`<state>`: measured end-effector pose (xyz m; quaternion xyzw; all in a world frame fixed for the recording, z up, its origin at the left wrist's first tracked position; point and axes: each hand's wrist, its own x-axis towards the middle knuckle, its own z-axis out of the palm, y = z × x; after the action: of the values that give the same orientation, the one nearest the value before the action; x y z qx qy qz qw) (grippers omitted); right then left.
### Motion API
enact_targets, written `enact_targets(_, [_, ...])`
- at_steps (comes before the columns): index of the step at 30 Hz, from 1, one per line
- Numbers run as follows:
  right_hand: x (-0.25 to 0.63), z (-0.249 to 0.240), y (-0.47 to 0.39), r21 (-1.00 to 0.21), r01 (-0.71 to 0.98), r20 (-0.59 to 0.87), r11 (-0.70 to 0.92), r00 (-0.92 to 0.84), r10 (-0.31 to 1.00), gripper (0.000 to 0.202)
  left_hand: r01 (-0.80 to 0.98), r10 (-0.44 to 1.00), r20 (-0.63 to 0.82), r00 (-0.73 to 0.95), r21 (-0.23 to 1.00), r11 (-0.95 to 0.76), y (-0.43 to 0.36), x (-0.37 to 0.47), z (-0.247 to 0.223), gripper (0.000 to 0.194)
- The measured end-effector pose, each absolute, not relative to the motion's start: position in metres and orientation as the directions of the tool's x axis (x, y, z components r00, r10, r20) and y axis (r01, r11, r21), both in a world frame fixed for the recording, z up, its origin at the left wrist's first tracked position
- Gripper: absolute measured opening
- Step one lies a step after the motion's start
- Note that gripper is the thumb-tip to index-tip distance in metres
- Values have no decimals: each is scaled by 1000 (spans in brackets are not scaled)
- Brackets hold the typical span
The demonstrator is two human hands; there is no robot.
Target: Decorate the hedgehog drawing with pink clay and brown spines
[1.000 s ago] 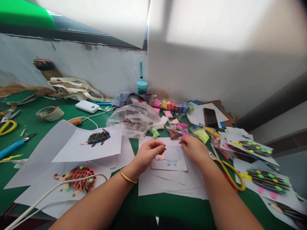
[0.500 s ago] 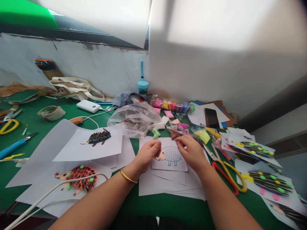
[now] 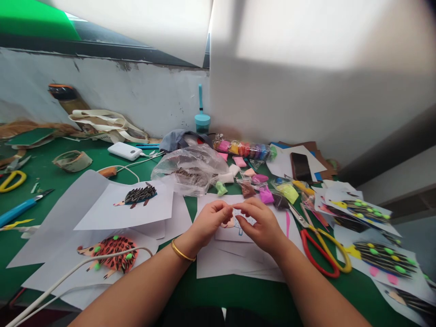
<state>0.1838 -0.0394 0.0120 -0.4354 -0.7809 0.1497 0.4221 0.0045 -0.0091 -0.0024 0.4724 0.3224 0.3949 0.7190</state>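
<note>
Over a white sheet with a hedgehog drawing (image 3: 227, 233), my left hand (image 3: 213, 220) is closed, thumb and fingers pinched. Whatever it may hold is too small to make out. My right hand (image 3: 260, 225) reaches across the drawing, its forefinger at the left fingertips and its thumb held apart below. Both hands cover most of the drawn hedgehog; a bit of its blue outline and pale face shows between them. Under the drawing lie more white sheets (image 3: 231, 268). A thin pink strip (image 3: 288, 225) rests on the paper beside my right hand.
Scissors (image 3: 318, 231) lie right of my right hand. Small bags of coloured clay (image 3: 265, 194) and a plastic bag of seeds (image 3: 187, 172) sit beyond the hands. Finished hedgehog pictures (image 3: 139, 195) are at both sides. A white cable (image 3: 68, 277) crosses the left front.
My right hand has moved left, and its forefinger now meets the left fingertips above the drawing. The pink strip and more clay bags have come into sight. My left hand has hardly moved.
</note>
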Motion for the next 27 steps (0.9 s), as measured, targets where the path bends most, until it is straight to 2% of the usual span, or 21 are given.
enact_targets(3, [182, 11, -40, -605, 540, 528, 585, -277, 802, 26, -237, 879, -98, 467, 943, 232, -9, 5, -2, 53])
enact_targets(8, [182, 11, -38, -615, 534, 525, 581, -273, 806, 27, -204, 887, -117, 447, 952, 228, -10, 7, 3, 43])
enact_targets(17, [178, 6, -37, -673, 461, 498, 578, -295, 815, 17, -145, 876, -117, 469, 968, 206, -9, 2, 0, 47])
enact_targets(20, [174, 8, -38, -711, 433, 475, 554, -286, 833, 10, -97, 870, -82, 486, 984, 148, -9, 1, -2, 49])
enact_targets(23, [175, 10, -38, -736, 411, 461, 537, -276, 843, 12, -32, 862, -39, 505, 997, 64, -6, 0, -5, 53])
enact_targets(25, [182, 10, -35, -746, 426, 456, 513, -235, 858, 12, 7, 906, 7, 424, 1000, -12, 0, -3, -7, 55])
enact_targets(27, [193, 10, -31, -756, 480, 436, 445, -137, 889, 13, 97, 968, 83, 236, 989, -108, 7, -8, -8, 47])
